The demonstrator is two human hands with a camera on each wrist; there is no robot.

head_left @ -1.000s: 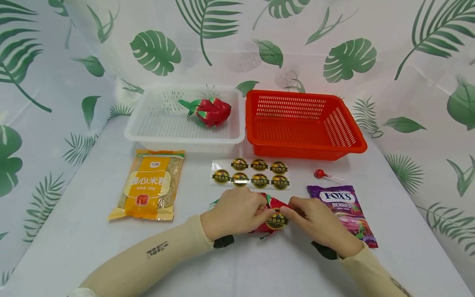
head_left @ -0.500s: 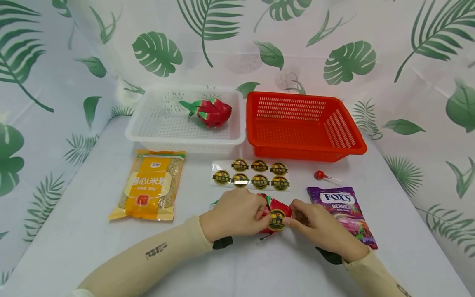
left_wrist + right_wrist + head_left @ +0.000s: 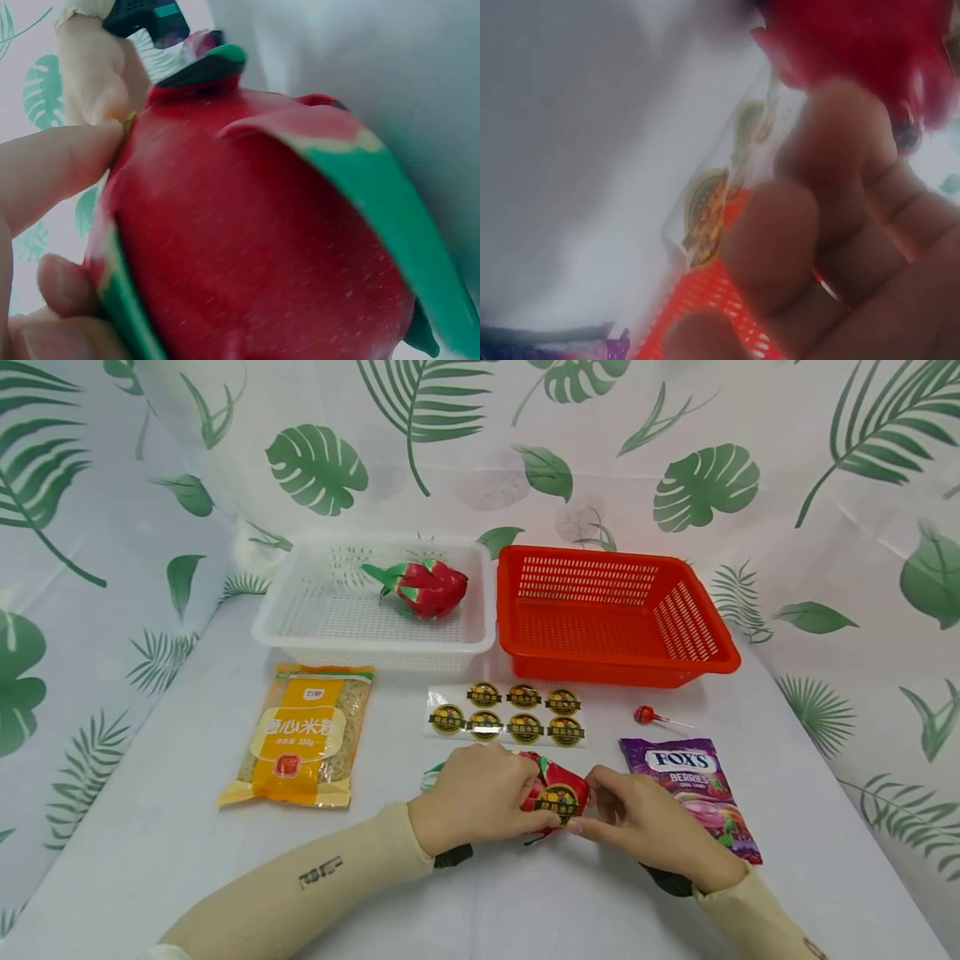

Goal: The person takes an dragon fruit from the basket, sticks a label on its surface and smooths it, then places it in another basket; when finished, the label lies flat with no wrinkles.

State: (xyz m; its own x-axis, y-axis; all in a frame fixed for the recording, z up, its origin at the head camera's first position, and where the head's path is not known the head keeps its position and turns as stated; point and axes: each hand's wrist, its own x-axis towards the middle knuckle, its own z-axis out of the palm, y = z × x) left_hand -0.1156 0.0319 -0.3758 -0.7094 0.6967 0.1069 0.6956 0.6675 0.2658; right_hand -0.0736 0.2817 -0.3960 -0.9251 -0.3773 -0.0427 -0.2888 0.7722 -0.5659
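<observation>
A red dragon fruit (image 3: 553,772) with green-tipped scales lies on the table in front of the person. Its near side bears a round black-and-gold sticker (image 3: 561,798). From the left, the left hand (image 3: 480,789) grips the fruit, with its thumb on the sticker. The right hand (image 3: 652,822) holds the fruit's right end, fingers curled behind and thumb at the sticker's lower edge. Close up in the left wrist view, the dragon fruit (image 3: 247,225) hides part of the right hand. Curled fingers (image 3: 832,142) touch the fruit in the blurred right wrist view.
Behind the hands lies a sheet of round stickers (image 3: 506,713). A white basket (image 3: 367,647) holds another dragon fruit (image 3: 431,589); a red basket (image 3: 600,668) stands beside it. A noodle bag (image 3: 300,735) lies left, a lollipop (image 3: 645,713) and a purple candy bag (image 3: 693,781) right.
Both thumbs have shifted down along the sticker, the right one to its lower edge. More of the sticker's face shows between them. The dragon fruit stays in place.
</observation>
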